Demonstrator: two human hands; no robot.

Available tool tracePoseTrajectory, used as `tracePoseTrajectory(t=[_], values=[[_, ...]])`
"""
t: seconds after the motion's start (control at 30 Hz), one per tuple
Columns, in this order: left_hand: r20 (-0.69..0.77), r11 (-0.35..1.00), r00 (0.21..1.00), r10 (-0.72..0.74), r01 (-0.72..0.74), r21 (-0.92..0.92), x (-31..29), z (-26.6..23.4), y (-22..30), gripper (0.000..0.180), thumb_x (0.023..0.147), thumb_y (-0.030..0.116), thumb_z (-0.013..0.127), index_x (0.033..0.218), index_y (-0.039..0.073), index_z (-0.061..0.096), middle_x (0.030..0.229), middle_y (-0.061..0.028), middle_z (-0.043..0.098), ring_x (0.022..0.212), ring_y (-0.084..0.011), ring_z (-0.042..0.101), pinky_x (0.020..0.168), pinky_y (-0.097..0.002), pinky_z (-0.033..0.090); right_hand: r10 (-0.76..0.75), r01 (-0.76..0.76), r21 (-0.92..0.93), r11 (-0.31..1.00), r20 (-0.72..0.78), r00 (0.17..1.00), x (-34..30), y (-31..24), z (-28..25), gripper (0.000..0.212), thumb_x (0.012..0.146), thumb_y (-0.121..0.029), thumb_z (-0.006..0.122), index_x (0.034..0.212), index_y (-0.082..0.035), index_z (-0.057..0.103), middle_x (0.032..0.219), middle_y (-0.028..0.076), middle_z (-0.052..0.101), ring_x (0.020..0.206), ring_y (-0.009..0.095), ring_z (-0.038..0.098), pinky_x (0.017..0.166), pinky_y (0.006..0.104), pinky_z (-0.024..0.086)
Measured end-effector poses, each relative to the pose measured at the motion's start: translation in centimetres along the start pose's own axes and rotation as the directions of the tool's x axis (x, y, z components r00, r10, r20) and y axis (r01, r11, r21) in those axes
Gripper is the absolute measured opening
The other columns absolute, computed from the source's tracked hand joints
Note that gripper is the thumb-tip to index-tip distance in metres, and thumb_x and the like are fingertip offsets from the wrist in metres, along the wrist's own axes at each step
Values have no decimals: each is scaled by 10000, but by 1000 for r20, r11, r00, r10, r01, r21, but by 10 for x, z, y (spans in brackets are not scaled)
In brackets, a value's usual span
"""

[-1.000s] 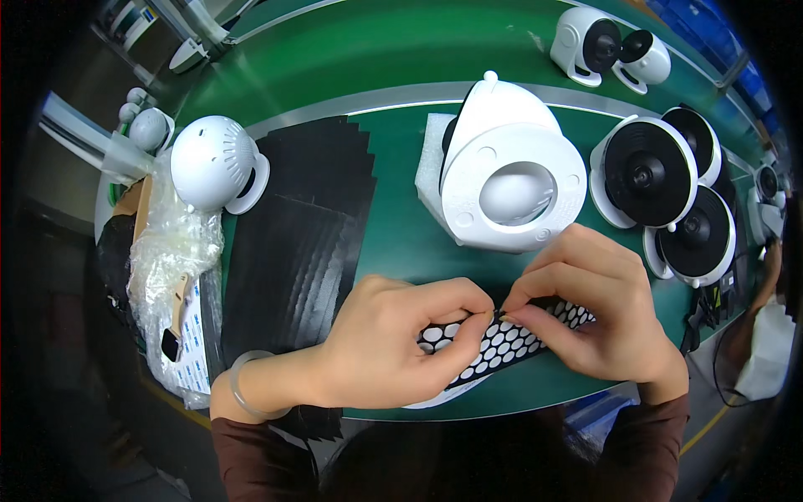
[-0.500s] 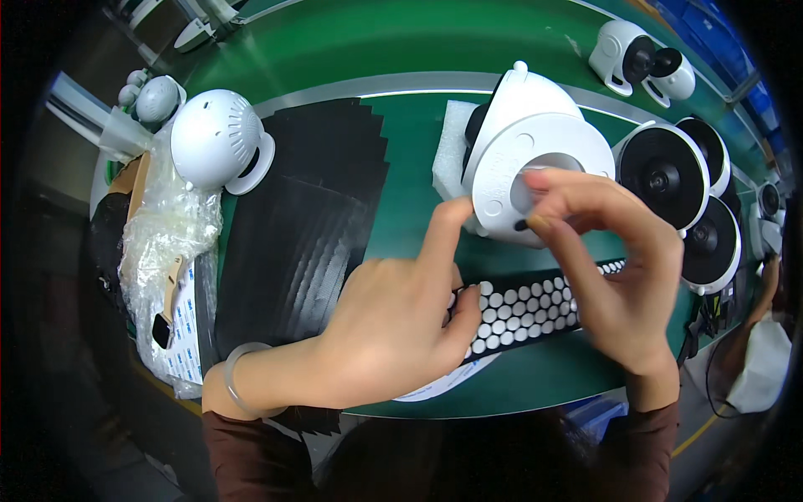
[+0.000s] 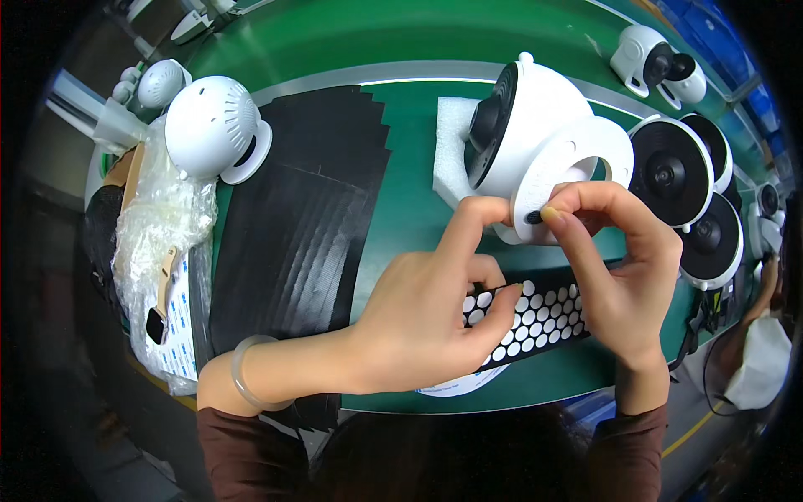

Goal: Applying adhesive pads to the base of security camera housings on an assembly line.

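A white round device (image 3: 552, 100) with a black front lies on its side, its flat ring-like base (image 3: 548, 163) turned toward me. My right hand (image 3: 631, 268) is closed in a pinch at the base's lower edge, thumb and forefinger on a small black round pad (image 3: 534, 217) that lies against a round spot there. My left hand (image 3: 427, 322) has its thumb and curled fingers closed on a black sheet of white round pads (image 3: 535, 322), while its forefinger touches the base's left edge. Part of the sheet is hidden under both hands.
A white foam block (image 3: 452, 142) stands behind the device. Black sheets (image 3: 293, 226) are stacked to the left, beside a white round device (image 3: 209, 125), plastic wrap (image 3: 163, 217) and a watch (image 3: 159, 305). Several black-fronted devices (image 3: 669, 171) crowd the right. A white-backed disc (image 3: 464, 385) lies near the front edge.
The device and its base have turned, showing more of the black front. My right hand has brought the black pad against the base. My left hand and the sheet have shifted slightly right.
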State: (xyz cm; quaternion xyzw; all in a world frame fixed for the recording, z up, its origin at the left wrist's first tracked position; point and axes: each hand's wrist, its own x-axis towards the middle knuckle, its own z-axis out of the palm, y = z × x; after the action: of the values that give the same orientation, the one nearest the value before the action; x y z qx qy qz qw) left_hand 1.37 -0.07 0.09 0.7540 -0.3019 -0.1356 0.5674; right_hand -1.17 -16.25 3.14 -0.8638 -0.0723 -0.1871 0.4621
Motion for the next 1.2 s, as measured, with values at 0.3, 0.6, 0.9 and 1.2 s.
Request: tracePoseTrajectory(t=[0.3, 0.6, 0.9, 1.2], values=[[-18, 1000, 999, 28, -28, -12, 0, 2, -3, 489, 722, 51, 574, 1131, 53, 306, 556, -81, 568, 414, -270, 512, 384, -350, 331, -69, 69, -15, 998, -25, 997, -1, 2, 5, 53, 744, 39, 582, 796, 40, 571, 793, 47, 594, 674, 70, 517, 627, 185, 396], [-33, 998, 997, 65, -64, 24, 0, 2, -3, 486, 714, 50, 575, 1127, 42, 320, 554, -85, 563, 433, -289, 515, 397, -362, 353, 0, 0, 24, 1000, 0, 1000, -1, -1, 3, 48, 753, 34, 573, 801, 28, 571, 808, 52, 594, 678, 73, 520, 630, 178, 388], [-48, 978, 996, 76, -65, 198, -2, 1, 6, 461, 720, 65, 567, 1115, 21, 335, 536, -79, 552, 443, -285, 525, 406, -363, 385, -82, 84, 73, 994, -34, 996, 1, 10, 0, 206, 762, 50, 586, 851, -17, 413, 787, 116, 616, 673, 100, 592, 613, 177, 461], [206, 800, 971, 118, -216, 560, -1, -25, 34, 79, 710, 29, 597, 789, 29, 605, 653, -105, 602, 553, -234, 594, 488, -294, 450, -121, 190, -179, 965, 336, 934, -7, -7, -38, 212, 595, -35, 663, 803, 3, 647, 729, 118, 627, 676, 222, 610, 606, 290, 468]])
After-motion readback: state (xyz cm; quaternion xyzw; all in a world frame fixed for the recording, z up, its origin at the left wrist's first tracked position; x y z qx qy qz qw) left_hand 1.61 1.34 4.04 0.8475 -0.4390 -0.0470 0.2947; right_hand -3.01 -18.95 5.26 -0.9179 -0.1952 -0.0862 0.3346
